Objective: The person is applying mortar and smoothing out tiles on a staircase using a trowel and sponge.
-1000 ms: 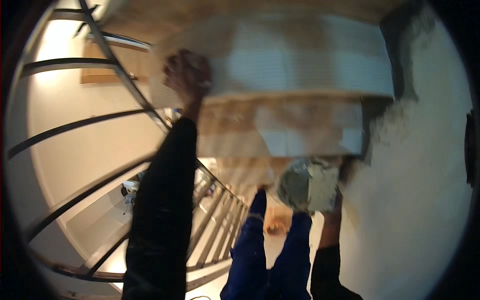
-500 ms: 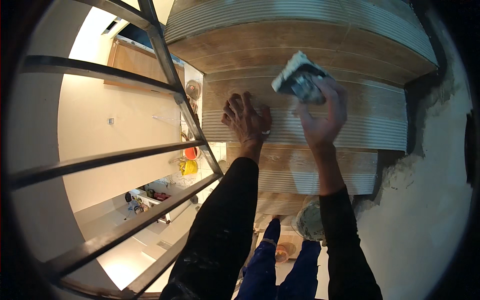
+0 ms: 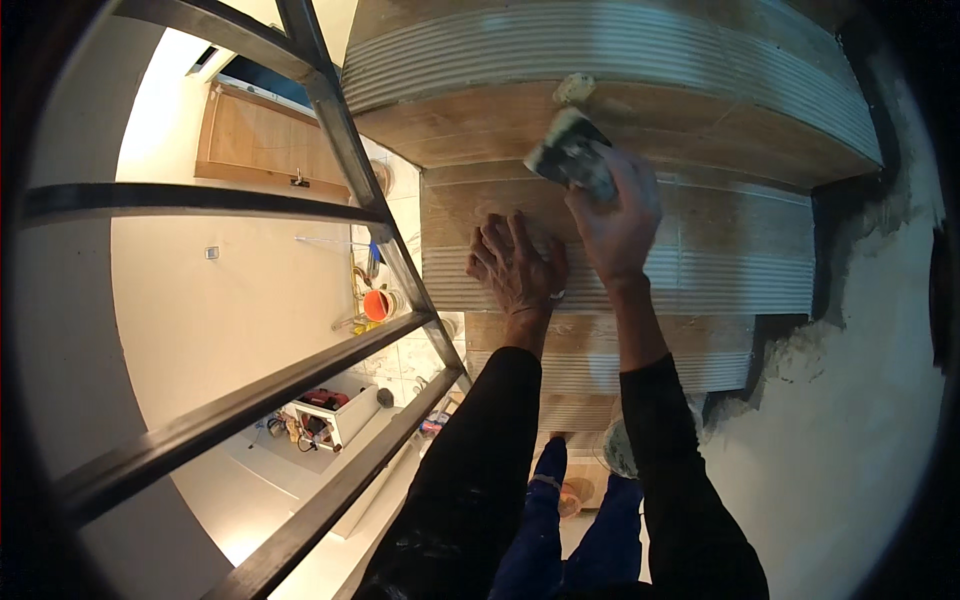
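My right hand (image 3: 622, 212) grips a sponge float (image 3: 575, 155) with a dark base and a pale, grout-smeared pad. The float is tilted over a wood-look stair tread (image 3: 730, 225), near the riser (image 3: 690, 115) behind it; I cannot tell whether it touches. A pale lump (image 3: 575, 88) shows against that riser, just beyond the float; its kind is unclear. To the left, my left hand (image 3: 518, 268) rests on the same tread with fingers apart and slightly bent, holding nothing. A pale band shows at its wrist.
A metal railing (image 3: 385, 235) runs along the stairs' left side. Beyond it, lower down, are an orange-red bucket (image 3: 376, 304) and a white box (image 3: 335, 415) of tools. A rough plastered wall (image 3: 850, 420) borders the right. A grout-stained bucket (image 3: 618, 445) stands below my right forearm.
My right hand has moved slightly left with the sponge float, which has turned. The pale lump on the riser now shows. My left hand stays on the tread while the view has shifted.
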The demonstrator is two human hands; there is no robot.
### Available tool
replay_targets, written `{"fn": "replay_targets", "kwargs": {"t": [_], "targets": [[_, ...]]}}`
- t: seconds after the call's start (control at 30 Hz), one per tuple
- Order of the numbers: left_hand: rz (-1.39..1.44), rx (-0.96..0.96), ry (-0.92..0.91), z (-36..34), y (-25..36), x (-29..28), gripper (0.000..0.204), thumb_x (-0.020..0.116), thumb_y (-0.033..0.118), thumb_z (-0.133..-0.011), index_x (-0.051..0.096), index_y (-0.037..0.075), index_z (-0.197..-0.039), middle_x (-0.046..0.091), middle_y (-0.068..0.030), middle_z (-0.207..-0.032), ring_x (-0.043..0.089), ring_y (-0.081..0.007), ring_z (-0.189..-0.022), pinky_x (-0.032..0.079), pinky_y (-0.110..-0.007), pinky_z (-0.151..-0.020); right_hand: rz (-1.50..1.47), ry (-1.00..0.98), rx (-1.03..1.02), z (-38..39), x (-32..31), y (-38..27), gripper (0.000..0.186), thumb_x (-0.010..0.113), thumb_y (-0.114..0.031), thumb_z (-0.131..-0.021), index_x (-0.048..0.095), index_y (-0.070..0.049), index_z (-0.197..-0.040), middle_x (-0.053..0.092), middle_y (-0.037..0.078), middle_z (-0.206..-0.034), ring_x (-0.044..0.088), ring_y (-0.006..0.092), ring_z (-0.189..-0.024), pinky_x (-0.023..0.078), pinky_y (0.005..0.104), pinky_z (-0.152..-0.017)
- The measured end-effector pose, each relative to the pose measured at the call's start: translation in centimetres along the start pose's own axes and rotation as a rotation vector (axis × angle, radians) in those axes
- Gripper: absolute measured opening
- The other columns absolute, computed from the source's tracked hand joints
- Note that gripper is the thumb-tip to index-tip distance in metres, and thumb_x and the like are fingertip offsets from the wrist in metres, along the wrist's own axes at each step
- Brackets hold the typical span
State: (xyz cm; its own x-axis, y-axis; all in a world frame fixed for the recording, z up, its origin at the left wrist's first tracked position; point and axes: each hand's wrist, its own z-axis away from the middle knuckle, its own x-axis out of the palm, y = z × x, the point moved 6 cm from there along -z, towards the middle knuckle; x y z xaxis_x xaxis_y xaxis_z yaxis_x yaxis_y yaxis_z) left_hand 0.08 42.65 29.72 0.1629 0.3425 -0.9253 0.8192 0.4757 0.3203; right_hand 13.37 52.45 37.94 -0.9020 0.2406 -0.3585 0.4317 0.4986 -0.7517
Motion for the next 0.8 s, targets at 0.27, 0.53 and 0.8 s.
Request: {"fn": "replay_targets", "kwargs": {"t": [0.27, 0.53, 0.8], "targets": [[-0.007, -0.039, -0.116, 0.3, 0.6, 0.5, 0.069, 0.080, 0.043, -0.081, 0.056, 0.012, -0.137, 0.045, -0.0166, -0.146, 0.038, -0.0381, -0.141, 0.029, -0.062, -0.111, -0.383, 0.266, 0.289, -2.8, 0.7, -1.1, 0.042, 0.074, -0.006, -0.088, 0.066, 0.001, -0.129, 0.066, 0.011, -0.115, 0.067, 0.0217, -0.104, 0.055, 0.0356, -0.091], [0.316, -0.125, -0.028, 0.9, -2.6, 1.8, 0.068, 0.074, 0.040, -0.091, 0.050, 0.013, -0.148, 0.042, -0.0164, -0.151, 0.035, -0.0406, -0.144, 0.030, -0.064, -0.111, -0.229, -0.039, -0.105, -1.4, 5.7, -7.8, 0.052, 0.089, -0.013, -0.074, 0.078, -0.013, -0.125, 0.067, 0.008, -0.116, 0.063, 0.0282, -0.103, 0.055, 0.0431, -0.092], [0.076, -0.019, -0.072, 0.2, 0.5, 0.6, 0.067, 0.078, 0.038, -0.082, 0.055, 0.014, -0.141, 0.047, -0.0174, -0.145, 0.039, -0.0422, -0.142, 0.030, -0.064, -0.110, 0.299, 0.020, -0.384, -2.7, 3.7, -3.8, 0.059, 0.094, -0.010, -0.066, 0.083, -0.024, -0.122, 0.065, 0.001, -0.122, 0.056, 0.0300, -0.117, 0.050, 0.0462, -0.100]]}}
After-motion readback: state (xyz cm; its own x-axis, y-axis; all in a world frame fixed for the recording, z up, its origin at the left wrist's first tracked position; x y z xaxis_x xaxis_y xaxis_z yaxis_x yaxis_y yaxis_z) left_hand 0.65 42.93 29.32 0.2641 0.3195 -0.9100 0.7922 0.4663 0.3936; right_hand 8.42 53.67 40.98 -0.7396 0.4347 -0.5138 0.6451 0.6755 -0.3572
